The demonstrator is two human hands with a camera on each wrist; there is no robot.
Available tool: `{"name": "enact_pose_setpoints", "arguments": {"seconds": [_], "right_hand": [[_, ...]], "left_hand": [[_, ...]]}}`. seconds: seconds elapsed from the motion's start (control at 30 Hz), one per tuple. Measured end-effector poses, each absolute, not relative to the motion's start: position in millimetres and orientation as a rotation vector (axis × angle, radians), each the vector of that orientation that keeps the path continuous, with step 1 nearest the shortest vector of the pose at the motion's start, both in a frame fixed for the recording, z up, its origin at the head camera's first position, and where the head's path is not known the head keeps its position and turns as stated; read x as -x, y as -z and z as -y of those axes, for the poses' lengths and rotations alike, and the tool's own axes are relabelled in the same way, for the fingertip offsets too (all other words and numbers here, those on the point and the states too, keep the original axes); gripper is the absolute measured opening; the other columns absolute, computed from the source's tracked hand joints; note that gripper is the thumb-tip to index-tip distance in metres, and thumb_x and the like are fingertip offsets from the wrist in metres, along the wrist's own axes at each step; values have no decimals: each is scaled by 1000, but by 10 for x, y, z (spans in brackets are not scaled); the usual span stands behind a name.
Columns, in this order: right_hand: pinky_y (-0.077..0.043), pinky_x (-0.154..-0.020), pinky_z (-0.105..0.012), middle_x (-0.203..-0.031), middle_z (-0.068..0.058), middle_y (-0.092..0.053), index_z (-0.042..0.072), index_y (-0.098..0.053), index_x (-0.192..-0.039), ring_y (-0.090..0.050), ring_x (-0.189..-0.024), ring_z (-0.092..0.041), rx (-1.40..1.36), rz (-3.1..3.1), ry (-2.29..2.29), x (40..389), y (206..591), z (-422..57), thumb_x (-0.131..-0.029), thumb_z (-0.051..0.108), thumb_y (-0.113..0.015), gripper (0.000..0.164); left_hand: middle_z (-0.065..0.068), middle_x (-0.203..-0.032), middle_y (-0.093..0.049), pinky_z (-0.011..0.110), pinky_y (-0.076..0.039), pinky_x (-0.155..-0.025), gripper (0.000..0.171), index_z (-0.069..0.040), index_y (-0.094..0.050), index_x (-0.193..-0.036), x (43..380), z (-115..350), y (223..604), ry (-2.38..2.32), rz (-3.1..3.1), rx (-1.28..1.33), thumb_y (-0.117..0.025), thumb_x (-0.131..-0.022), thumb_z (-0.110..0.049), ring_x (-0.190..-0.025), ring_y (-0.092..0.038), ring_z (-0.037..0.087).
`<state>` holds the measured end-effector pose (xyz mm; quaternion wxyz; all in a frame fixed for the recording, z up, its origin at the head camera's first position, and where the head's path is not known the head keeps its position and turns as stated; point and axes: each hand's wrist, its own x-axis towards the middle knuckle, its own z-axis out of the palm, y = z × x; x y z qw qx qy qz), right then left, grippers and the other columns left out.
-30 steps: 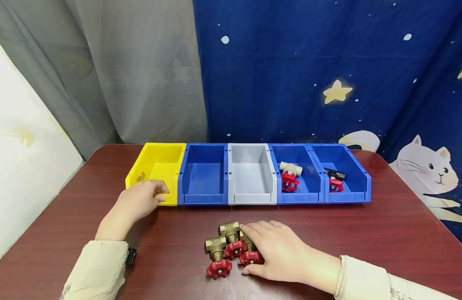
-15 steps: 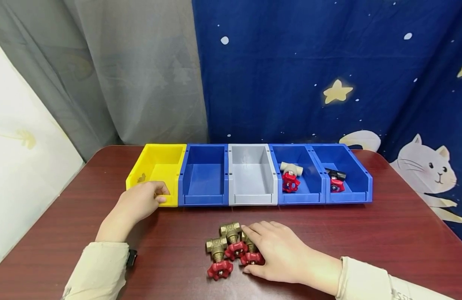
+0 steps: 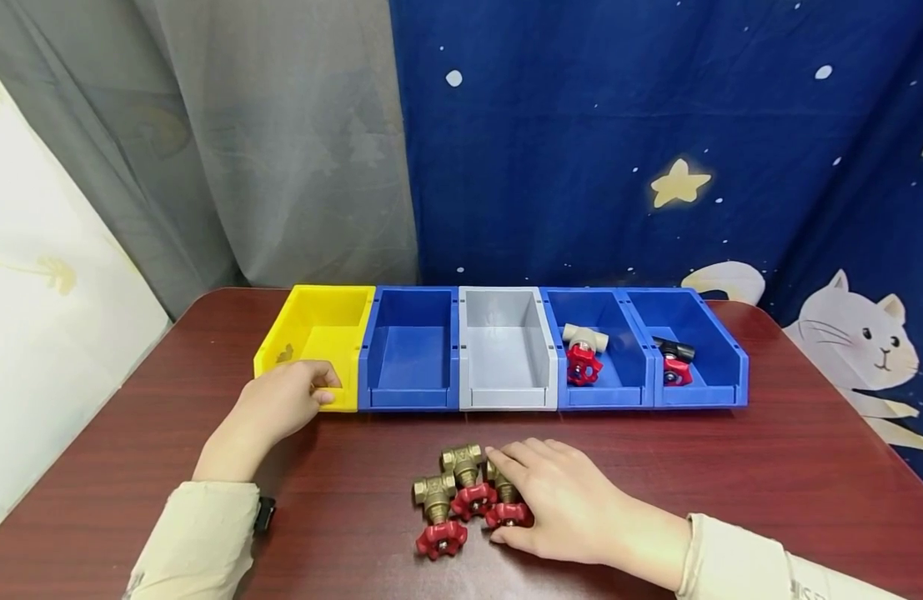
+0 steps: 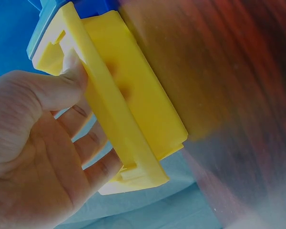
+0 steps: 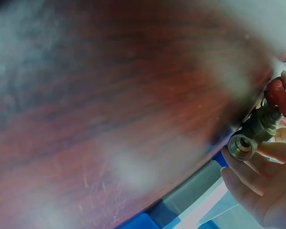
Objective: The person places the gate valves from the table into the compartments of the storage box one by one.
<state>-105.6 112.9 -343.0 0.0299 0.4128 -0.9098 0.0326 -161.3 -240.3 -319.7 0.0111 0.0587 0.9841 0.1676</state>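
My left hand (image 3: 284, 400) holds the front lip of the yellow bin (image 3: 339, 333). The left wrist view shows its thumb and fingers hooked around that lip (image 4: 109, 90). Over the rightmost of 3 brass gate valves with red handwheels lies my right hand (image 3: 562, 504). Its fingers and thumb are around this gate valve (image 3: 508, 514), covering part of it; the threaded mouth of the brass body (image 5: 241, 147) shows beside the fingers in the right wrist view. Close by on the left lie the other two, the front-left gate valve (image 3: 434, 500) and the middle gate valve (image 3: 464, 460).
Right of the yellow bin stand a blue bin (image 3: 413, 358), a grey bin (image 3: 509, 400) and two more blue bins. One holds a cream valve with a red handwheel (image 3: 583, 365), the far-right one a black valve (image 3: 674, 350). Curtains (image 3: 544, 150) hang behind the table (image 3: 341, 517).
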Motion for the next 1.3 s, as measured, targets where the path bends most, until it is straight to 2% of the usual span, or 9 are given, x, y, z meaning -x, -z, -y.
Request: {"name": "enact_pose_setpoints", "arguments": {"seconds": [0.57, 1.0, 1.3], "right_hand": [[-48, -95, -40, -123, -2, -59, 6, -55, -137, -54, -112, -17, -1261, 2722, -152, 1171, 3295, -1131, -79, 53, -76, 77], [-50, -92, -38, -119, -6, -60, 3, -56, -135, -56, -108, -20, -1277, 2634, -87, 1317, 3170, -1189, -76, 50, -79, 79], [-51, -78, -34, -112, -7, -59, -1, -57, -131, -53, -95, -19, -1282, 2559, -57, 1481, 3069, -1226, -73, 47, -82, 79]], "left_hand": [[0, -77, -59, 44, -45, -72, 9, -14, -65, -85, 1594, 2412, 3191, -537, -3067, -193, -69, -93, -17, -78, -54, 24], [1, -78, -60, 45, -45, -73, 8, -14, -66, -86, 1619, 2402, 3179, -527, -3062, -189, -69, -92, -17, -79, -55, 24], [2, -79, -60, 45, -45, -73, 8, -14, -66, -86, 1612, 2389, 3179, -524, -3056, -178, -70, -92, -17, -80, -55, 25]]}}
